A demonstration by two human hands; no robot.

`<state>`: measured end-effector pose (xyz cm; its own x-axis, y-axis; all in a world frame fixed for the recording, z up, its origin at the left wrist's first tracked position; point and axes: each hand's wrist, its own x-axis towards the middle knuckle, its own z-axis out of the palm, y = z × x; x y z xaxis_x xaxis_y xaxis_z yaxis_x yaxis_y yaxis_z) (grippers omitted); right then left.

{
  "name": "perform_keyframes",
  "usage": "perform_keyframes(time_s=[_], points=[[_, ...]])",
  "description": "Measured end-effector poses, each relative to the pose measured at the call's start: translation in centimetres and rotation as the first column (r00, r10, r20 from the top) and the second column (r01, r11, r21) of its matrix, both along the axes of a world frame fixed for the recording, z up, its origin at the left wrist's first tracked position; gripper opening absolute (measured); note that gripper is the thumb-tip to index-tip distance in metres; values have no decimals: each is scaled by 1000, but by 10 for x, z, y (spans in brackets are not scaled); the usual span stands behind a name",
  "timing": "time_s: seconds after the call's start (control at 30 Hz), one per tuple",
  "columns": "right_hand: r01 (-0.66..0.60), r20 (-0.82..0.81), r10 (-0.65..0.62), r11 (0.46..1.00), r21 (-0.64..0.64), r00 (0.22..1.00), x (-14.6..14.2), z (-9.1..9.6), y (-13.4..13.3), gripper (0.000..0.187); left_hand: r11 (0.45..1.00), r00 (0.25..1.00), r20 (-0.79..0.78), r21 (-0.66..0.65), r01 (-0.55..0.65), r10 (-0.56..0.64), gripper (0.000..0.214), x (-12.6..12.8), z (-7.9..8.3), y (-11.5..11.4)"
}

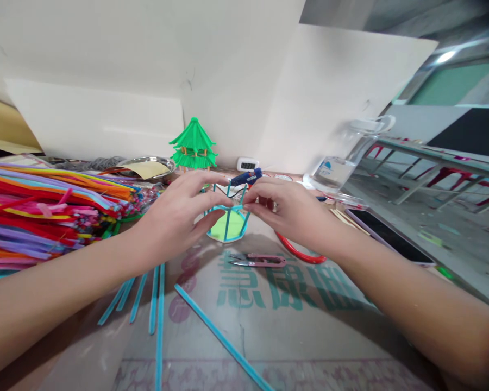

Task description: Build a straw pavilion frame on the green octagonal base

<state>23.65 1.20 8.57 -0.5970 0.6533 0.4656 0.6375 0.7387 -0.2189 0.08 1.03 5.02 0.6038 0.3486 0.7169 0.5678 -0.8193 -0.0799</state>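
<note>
A small frame of blue pipe cleaners [227, 227] stands on a light green base [218, 231] in the middle of the table. My left hand [183, 209] reaches to its left side, thumb and index finger closing near the upper blue strip. On the other side, my right hand [289, 209] pinches at the frame's upper right, its fingertips close to the left ones. What lies exactly between the fingertips is partly hidden. Pink thread snips [264, 261] lie in front of the frame, blades toward the left. Loose blue pipe cleaners [224, 336] lie nearer to me.
Bundles of coloured pipe cleaners [44, 217] fill the left side. A green tree-like model [193, 144], a white timer [248, 164] and a blue glue gun [246, 177] are behind. To the right are a red curved handle [301, 254], a water jug [338, 163] and a phone [391, 236].
</note>
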Motion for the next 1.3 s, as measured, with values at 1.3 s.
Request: perform_keyframes(time_s=[1.3], points=[[-11,-37,5,987,-160,999,10,9,6,11,999,999,-32,43,23,-22,21,-3,-5,5]])
